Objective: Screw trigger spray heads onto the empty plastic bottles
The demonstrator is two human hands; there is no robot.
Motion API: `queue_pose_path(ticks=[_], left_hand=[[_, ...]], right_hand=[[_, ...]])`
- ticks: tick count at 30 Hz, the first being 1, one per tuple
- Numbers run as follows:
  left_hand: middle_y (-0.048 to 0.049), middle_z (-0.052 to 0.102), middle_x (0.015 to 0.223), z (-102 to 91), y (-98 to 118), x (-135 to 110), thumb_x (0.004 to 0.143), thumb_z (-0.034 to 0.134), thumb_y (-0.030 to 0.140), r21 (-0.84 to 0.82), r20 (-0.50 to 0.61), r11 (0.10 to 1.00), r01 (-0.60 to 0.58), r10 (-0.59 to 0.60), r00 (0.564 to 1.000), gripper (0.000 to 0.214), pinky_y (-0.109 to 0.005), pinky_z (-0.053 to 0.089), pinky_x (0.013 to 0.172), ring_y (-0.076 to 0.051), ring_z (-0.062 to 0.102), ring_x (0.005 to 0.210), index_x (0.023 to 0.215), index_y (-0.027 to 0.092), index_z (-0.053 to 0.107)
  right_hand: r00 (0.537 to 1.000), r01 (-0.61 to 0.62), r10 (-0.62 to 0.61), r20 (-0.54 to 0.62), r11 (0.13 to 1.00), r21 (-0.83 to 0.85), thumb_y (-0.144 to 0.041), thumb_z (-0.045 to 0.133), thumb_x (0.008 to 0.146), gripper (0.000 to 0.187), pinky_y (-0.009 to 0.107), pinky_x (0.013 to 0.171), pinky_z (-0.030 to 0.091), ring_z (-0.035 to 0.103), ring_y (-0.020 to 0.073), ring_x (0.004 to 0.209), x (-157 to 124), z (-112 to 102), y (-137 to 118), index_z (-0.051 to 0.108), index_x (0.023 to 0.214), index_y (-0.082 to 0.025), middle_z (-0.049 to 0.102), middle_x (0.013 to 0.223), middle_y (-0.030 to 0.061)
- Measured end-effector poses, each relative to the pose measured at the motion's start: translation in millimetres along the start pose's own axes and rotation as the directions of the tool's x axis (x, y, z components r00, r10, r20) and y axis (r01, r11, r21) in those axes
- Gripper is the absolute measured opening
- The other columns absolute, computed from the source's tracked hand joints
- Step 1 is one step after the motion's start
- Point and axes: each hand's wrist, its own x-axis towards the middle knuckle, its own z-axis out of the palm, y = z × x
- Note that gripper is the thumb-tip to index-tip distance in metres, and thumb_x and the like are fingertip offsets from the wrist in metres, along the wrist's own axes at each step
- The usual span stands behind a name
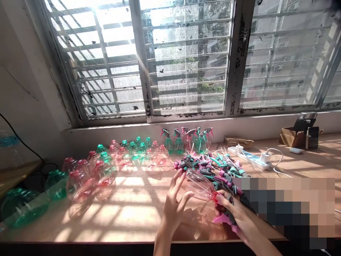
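Note:
A clear pink plastic bottle [198, 185] lies tilted between my hands above the wooden table [133, 213]. My left hand [174, 204] supports its body with fingers stretched apart. At the bottle's neck, my right hand [234, 213] is closed around a pink and black spray trigger head [226, 215]. Just behind my hands lies a pile of loose trigger heads [213, 165] in pink, teal and black.
Several empty pink and green bottles [106, 163] stand on the left half of the table. Finished spray bottles [186, 140] line the wall under the barred window. A white power strip [249, 156] with a charger, a cardboard box [291, 137] and a blurred patch lie to the right.

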Motion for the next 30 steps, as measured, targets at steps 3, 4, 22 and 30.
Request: queue_pose_path(ticks=[3, 4, 22, 30], left_hand=[[-0.01, 0.049, 0.154, 0.5, -4, -3, 0.097, 0.06, 0.039, 0.061, -0.023, 0.998, 0.009, -0.008, 1.0, 0.049, -0.051, 0.037, 0.118, -0.033, 0.042, 0.144, 0.145, 0.031, 0.054], [-0.0112, 0.05, 0.153, 0.7, -6, -5, 0.097, 0.06, 0.039, 0.062, -0.027, 0.998, 0.018, -0.017, 0.999, 0.049, -0.051, 0.039, 0.117, -0.033, 0.045, 0.142, 0.145, 0.03, 0.053], [-0.012, 0.064, 0.132, 2.2, -24, -28, 0.092, 0.066, 0.031, 0.138, -0.275, 0.982, 0.127, -0.085, 0.958, 0.047, -0.049, 0.048, 0.102, -0.03, 0.061, 0.122, 0.134, 0.026, 0.044], [-0.0117, 0.062, 0.125, -2.5, -9, -27, 0.09, 0.068, 0.044, 0.017, -0.239, 0.983, 0.184, -0.175, 0.955, 0.043, -0.047, 0.056, 0.095, -0.03, 0.063, 0.11, 0.128, 0.024, 0.059]], right_hand=[[0.999, 0.003, -0.002, -0.045, 1.0, 0.026, -0.055, 0.086, 0.071, 0.041, 0.027, 0.051, 0.054, 0.059, 0.0164, 0.055, 3, -3, 2, 0.064, 0.084, -0.023, 0.063, 0.068, -0.003], [0.999, 0.016, -0.016, -0.048, 1.0, 0.013, -0.055, 0.087, 0.071, 0.041, 0.027, 0.051, 0.054, 0.06, 0.0167, 0.056, 3, -3, 2, 0.065, 0.085, -0.023, 0.064, 0.068, -0.0026], [0.997, 0.076, -0.074, 0.02, 0.987, -0.144, -0.055, 0.085, 0.074, 0.042, 0.027, 0.055, 0.05, 0.061, 0.0176, 0.059, 6, -6, 7, 0.065, 0.087, -0.02, 0.067, 0.067, -0.0007], [0.986, 0.158, -0.143, 0.08, 0.96, -0.229, -0.055, 0.088, 0.068, 0.045, 0.026, 0.052, 0.045, 0.055, 0.0155, 0.055, 2, -1, 15, 0.065, 0.089, -0.022, 0.061, 0.064, -0.0038]])
